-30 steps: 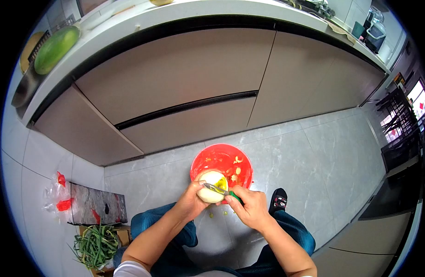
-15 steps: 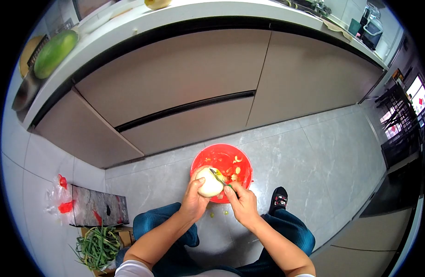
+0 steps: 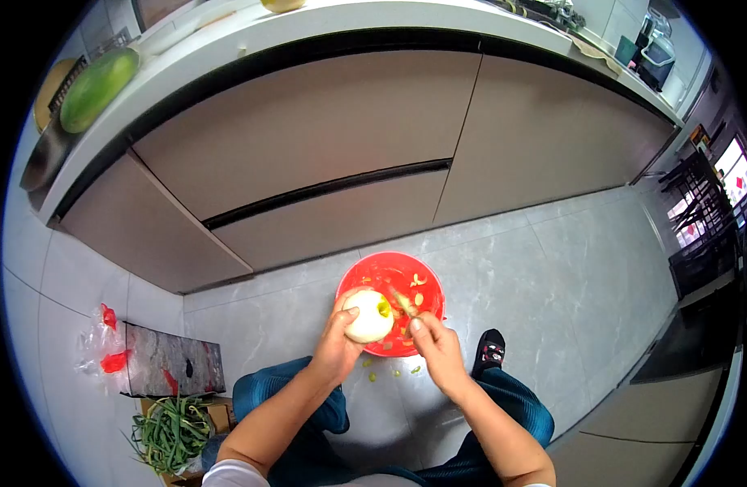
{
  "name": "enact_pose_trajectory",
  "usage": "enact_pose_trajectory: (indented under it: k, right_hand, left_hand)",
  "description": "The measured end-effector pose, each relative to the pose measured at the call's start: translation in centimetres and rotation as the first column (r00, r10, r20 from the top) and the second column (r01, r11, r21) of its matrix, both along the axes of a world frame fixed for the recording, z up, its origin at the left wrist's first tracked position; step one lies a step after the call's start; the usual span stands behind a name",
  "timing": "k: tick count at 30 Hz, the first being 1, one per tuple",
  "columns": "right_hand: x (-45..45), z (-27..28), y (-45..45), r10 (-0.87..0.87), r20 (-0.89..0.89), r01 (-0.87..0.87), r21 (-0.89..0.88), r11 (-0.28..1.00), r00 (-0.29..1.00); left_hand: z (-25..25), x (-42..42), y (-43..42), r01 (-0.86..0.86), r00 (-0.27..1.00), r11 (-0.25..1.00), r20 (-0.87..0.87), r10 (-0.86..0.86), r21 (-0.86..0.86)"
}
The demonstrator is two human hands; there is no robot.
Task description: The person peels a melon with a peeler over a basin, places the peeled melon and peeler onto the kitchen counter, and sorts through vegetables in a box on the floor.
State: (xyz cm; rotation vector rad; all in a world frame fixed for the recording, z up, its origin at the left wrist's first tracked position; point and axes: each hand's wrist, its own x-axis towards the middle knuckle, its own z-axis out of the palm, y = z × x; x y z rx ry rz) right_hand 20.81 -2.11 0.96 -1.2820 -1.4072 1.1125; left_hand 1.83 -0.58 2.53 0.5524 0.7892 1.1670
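My left hand (image 3: 335,341) is wrapped round a large, round, pale peeled fruit (image 3: 368,318), apple- or pear-like. A yellow-green patch of skin remains around the hollow on its right side. Just right of the fruit, my right hand (image 3: 437,347) is closed on a small knife (image 3: 403,302), its blade blurred and its handle mostly hidden by the fingers. The blade points up and left, apart from the fruit. Below both hands a red basin (image 3: 391,258) stands on the floor, with peel scraps (image 3: 418,281) inside it.
Small green bits (image 3: 372,377) lie on the grey tiles (image 3: 576,268) before the basin. Beyond are cabinets (image 3: 325,122) under a white counter bearing a green melon-like fruit (image 3: 100,89). Spring onions (image 3: 174,434) and a patterned box (image 3: 174,361) are at left; my shoe (image 3: 492,349) is at right.
My right hand has drawn the knife off the fruit and moved slightly right. The fruit has turned, bringing its yellow-green hollow into view. Another green bit shows on the floor.
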Motion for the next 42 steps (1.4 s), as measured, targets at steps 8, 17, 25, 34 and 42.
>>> enact_pose_trajectory:
  k: [8, 17, 25, 34, 42]
  right_hand:
    - [0.6, 3.1, -0.5, -0.002, 0.518, -0.141, 0.237, 0.961, 0.855]
    - [0.9, 2.9, -1.0, -0.073, 0.523, -0.128, 0.338, 0.932, 0.849]
    - [0.2, 2.0, -1.0, -0.099, 0.430, -0.027, 0.278, 0.960, 0.897]
    - [0.7, -0.7, -0.4, 0.025, 0.102, -0.013, -0.119, 0.993, 0.994]
    - [0.4, 1.9, -0.9, 0.047, 0.314, -0.108, 0.179, 0.978, 0.948]
  left_hand:
    - [0.1, 0.5, -0.1, 0.066, 0.996, 0.996, -0.065, -0.062, 0.060]
    - [-0.5, 0.8, -0.3, 0.068, 0.995, 0.994, -0.083, -0.061, 0.083]
    - [0.2, 0.5, -0.5, 0.042, 0.998, 0.997, -0.038, -0.040, 0.066]
    - [0.0, 0.1, -0.4, 0.004, 1.000, 0.996, -0.014, -0.003, 0.089]
    - [-0.8, -0.1, -0.2, 0.188, 0.978, 0.982, 0.099, -0.185, -0.022]
